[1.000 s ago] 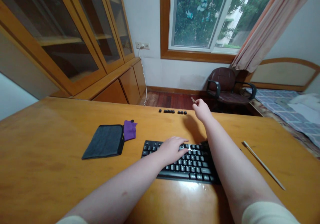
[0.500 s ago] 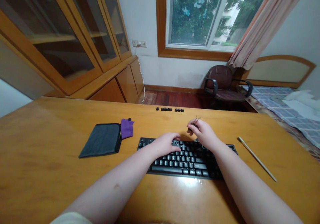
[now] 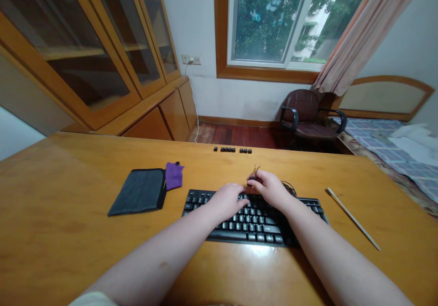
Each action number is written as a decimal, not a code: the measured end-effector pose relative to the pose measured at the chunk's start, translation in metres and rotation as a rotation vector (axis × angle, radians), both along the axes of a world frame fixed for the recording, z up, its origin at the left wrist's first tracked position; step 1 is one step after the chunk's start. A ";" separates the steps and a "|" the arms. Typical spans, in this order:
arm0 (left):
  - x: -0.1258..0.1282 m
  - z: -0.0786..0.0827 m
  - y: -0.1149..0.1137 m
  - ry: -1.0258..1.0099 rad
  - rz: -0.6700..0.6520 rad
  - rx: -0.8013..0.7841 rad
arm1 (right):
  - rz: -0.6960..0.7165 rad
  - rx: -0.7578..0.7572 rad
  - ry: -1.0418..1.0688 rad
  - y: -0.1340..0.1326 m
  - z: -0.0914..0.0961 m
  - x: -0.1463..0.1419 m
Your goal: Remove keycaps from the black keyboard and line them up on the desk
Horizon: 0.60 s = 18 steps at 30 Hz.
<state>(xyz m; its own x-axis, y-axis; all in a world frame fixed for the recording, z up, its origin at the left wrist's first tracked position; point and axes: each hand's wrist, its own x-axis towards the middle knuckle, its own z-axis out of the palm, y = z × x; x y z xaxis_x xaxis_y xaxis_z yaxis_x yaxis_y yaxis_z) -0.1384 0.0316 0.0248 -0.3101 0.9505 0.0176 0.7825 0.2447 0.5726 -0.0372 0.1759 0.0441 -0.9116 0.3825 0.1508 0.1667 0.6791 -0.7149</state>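
A black keyboard (image 3: 253,219) lies on the wooden desk (image 3: 68,233) in front of me. My left hand (image 3: 226,201) rests on its upper left keys, fingers bent and lying on the keys, holding nothing that I can see. My right hand (image 3: 270,187) hovers over the keyboard's top row, pinched on a small thin metal tool (image 3: 253,173) that sticks up from the fingers. A row of loose black keycaps (image 3: 232,150) lies near the desk's far edge.
A dark grey pouch (image 3: 138,198) with a purple cloth (image 3: 174,175) lies left of the keyboard. A thin wooden stick (image 3: 352,218) lies to the right. Beyond the desk are a brown armchair (image 3: 310,114), wooden cabinets (image 3: 102,59) and a bed (image 3: 404,155).
My right hand drew back from near the loose keycaps at the far edge and came down to the keyboard's top row, still pinching the tool. The left hand stayed on the keys.
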 end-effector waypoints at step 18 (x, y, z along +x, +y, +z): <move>0.001 0.000 0.002 0.061 0.010 -0.009 | 0.207 0.041 -0.016 -0.004 0.003 0.004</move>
